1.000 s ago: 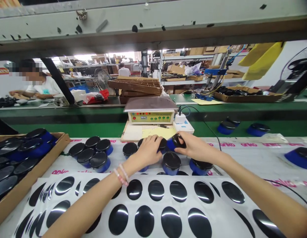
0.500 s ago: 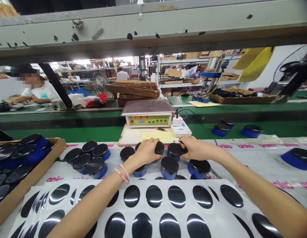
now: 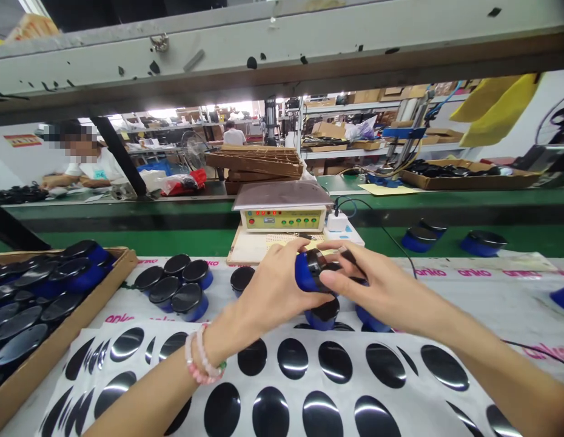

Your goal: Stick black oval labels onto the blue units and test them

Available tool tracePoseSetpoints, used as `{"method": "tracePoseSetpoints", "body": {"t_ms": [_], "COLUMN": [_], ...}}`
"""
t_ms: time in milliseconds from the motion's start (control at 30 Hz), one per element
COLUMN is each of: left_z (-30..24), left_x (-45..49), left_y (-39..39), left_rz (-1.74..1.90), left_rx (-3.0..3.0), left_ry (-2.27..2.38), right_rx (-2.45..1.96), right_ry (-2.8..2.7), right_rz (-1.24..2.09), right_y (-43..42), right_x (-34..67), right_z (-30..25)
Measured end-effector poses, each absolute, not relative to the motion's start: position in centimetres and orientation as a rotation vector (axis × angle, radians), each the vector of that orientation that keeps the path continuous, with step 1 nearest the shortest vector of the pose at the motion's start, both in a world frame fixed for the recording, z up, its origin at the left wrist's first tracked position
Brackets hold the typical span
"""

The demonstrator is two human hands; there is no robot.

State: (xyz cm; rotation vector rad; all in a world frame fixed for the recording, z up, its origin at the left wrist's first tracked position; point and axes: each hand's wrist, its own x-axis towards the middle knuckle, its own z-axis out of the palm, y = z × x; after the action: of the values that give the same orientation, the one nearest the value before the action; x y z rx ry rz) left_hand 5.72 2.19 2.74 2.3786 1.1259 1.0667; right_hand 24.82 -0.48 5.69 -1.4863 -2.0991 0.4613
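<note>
Nearest the observer, white backing sheets lie across the front of the worktop, carrying rows of glossy black oval stickers. Both forearms reach forward over these sheets; the left wrist wears a pink and white bead bracelet. Just beyond the sheets the left hand and the right hand meet over the middle of the worktop, and both are closed on one blue puck with a black top. The left fingers curl around its blue side, and the right thumb and fingertips press on its black face. The puck is lifted clear of the surface and tipped on its side. Directly below the hands several similar pucks stand upright on the worktop, partly hidden by the fingers. To the left a further cluster of pucks stands close together, with one apart from it, and at the far left a cardboard box holds many more, piled loosely. Behind the hands a cream control box with red and green lamps sits on a board, with a white power adapter just beside it and a black cable running off to the right. Beyond that runs a green conveyor belt bearing two pucks on belt, well apart from the hands. On the far side a co-worker in a white top is seated at the left. A stack of cardboard trays stands in the middle, and shelving with cartons lies behind. A grey steel beam crosses overhead.
</note>
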Motion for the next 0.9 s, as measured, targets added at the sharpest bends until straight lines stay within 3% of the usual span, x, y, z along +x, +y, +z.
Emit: {"method": "tracePoseSetpoints", "body": {"t_ms": [233,467,600,667,800,900], "left_z": [3.6,3.6,2.8,2.7,2.2,-0.1], "left_x": [5.1,4.2,3.0,0.8,-8.3,-16.3], "left_y": [-0.2,-2.3,-3.6,-4.0,-3.7,-2.4], "left_rz": [1.079,1.066,1.023,1.081,1.346,1.225], "left_rx": [2.462,2.385,2.352,2.349,1.878,1.425], "left_ry": [1.133,1.118,1.254,1.390,2.152,2.518], "right_rx": [-1.346,-1.320,-1.331,-1.277,-1.403,-1.552], "right_ry": [-1.968,-1.970,-2.003,-2.064,-2.156,-2.279], "right_rz": [0.664,0.433,0.690,0.775,0.513,0.363], "right_y": [-1.8,-2.2,-2.0,-1.6,-0.1,1.0], "right_x": [22.8,21.9,20.4,20.3,22.4,24.5], "right_z": [5.4,3.4,2.7,2.8,2.0,-0.1]}}
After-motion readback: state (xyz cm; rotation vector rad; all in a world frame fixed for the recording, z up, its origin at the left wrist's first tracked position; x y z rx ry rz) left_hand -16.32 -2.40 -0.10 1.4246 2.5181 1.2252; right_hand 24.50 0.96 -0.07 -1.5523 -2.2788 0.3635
